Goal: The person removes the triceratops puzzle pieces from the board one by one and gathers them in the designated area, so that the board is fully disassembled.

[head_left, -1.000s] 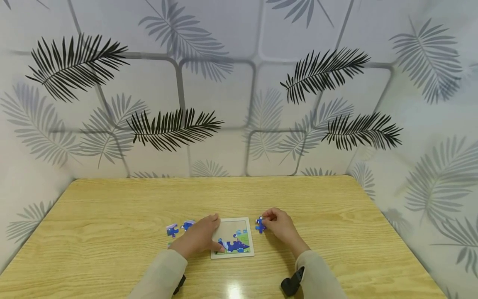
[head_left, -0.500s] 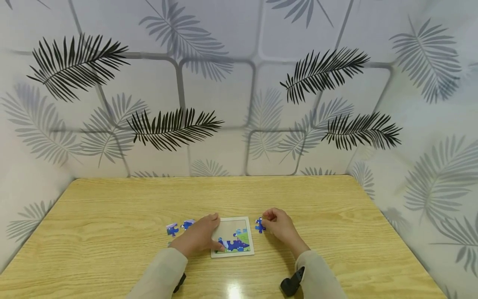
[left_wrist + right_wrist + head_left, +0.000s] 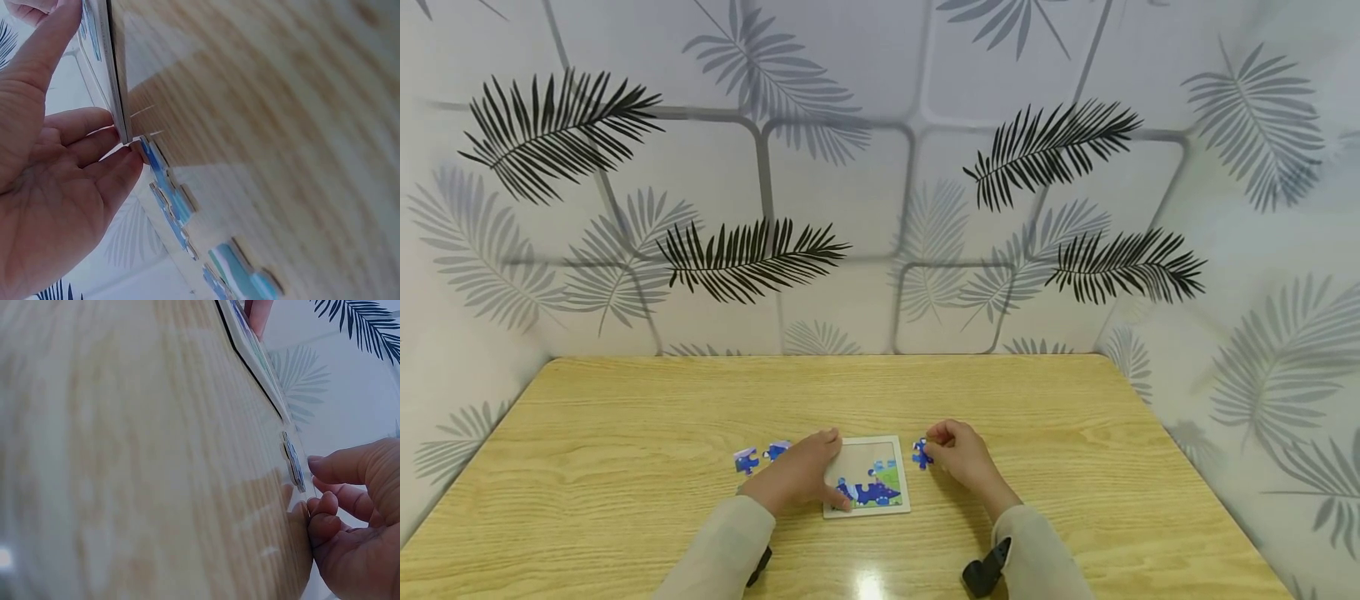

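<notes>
Evidently, the article under my inspection is a square puzzle tray with a pale frame, lying flat on the wood-grain table between the two hands. I record it as partly filled: fitted pieces in dark blue, light blue and green run along the bottom and up the right side, and the upper-left portion shows bare board. The printed figure is a dark blue, long-bodied creature on green ground.

Through my head view, the left hand lies over the tray's left side, thumb and forefinger spread well apart, the thumb on the lower-left corner. Its remaining fingertips reach the tray's edge in my left wrist view.

A dark blue piece with white and light blue markings sits just beside the frame's right edge. The right hand is at it, fingers curled, thumb at the piece's right side; I cannot tell whether the fingers are clamped on it.

I note two blue-and-lilac pieces left of the left hand, and a green, white and light blue piece in my left wrist view.
</notes>
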{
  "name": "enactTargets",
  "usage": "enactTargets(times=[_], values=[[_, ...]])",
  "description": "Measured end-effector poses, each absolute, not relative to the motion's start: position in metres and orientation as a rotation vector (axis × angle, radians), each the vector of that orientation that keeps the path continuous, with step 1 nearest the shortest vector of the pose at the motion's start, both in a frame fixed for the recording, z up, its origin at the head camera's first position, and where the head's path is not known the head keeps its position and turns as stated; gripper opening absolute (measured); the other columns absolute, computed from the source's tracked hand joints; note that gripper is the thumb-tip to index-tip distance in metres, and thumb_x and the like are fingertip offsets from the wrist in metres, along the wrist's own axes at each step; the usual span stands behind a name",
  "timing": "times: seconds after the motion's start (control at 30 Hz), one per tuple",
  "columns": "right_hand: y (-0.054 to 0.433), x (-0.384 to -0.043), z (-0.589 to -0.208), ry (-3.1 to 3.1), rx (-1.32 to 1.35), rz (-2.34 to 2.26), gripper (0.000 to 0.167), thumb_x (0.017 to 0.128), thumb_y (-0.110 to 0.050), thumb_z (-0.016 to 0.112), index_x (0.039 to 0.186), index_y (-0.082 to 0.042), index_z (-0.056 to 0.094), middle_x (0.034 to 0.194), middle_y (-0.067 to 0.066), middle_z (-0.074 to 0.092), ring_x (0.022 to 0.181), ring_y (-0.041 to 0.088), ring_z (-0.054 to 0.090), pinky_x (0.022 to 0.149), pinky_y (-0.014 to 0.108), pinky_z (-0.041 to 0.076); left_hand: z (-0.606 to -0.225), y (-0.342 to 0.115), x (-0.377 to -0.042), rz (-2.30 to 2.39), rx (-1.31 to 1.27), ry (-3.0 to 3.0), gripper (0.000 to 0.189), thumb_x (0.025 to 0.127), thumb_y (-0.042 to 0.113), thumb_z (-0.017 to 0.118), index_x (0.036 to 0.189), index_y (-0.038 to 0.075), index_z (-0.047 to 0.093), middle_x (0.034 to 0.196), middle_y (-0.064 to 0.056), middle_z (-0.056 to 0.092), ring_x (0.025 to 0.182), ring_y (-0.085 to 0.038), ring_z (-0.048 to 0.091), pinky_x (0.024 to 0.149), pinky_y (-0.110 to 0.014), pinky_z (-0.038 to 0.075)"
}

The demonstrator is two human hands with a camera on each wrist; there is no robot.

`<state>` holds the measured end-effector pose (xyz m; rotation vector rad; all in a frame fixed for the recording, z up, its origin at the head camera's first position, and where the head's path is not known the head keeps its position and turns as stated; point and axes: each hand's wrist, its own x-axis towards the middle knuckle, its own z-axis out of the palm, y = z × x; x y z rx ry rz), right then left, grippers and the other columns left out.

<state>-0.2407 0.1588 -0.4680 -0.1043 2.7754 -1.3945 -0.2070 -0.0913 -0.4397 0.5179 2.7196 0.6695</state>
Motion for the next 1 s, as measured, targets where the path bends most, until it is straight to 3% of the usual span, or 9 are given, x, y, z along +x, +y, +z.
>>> enactTargets(times=[0.67, 1.0], values=[[0.153, -0.236, -0.464, 2.777, -0.176, -1.411, 0.011, 0.084, -0.003, 0.069, 0.092, -0.001, 0.063, 0.08, 0.002, 0.057, 0.072, 0.015, 0.049, 0.06, 0.024, 0.042, -0.439, -0.092, -0.204, 0.681, 0.528, 2.71, 0.099, 0.066, 0.037, 0.085, 0.142, -0.005, 0.036, 0.151, -0.017, 0.029, 0.139, -0.035, 0.025, 0.112, -0.046, 0.024], [0.134, -0.225, -0.459, 2.737, -0.479, -1.296, 0.012, 0.088, -0.009, 0.066, 0.099, -0.003, 0.066, 0.075, -0.001, 0.051, 0.068, 0.013, 0.044, 0.055, 0.021, 0.037, -0.439, -0.092, -0.206, 0.665, 0.532, 2.717, 0.099, 0.067, 0.036, 0.085, 0.142, -0.005, 0.036, 0.151, -0.017, 0.029, 0.139, -0.035, 0.025, 0.112, -0.045, 0.024]])
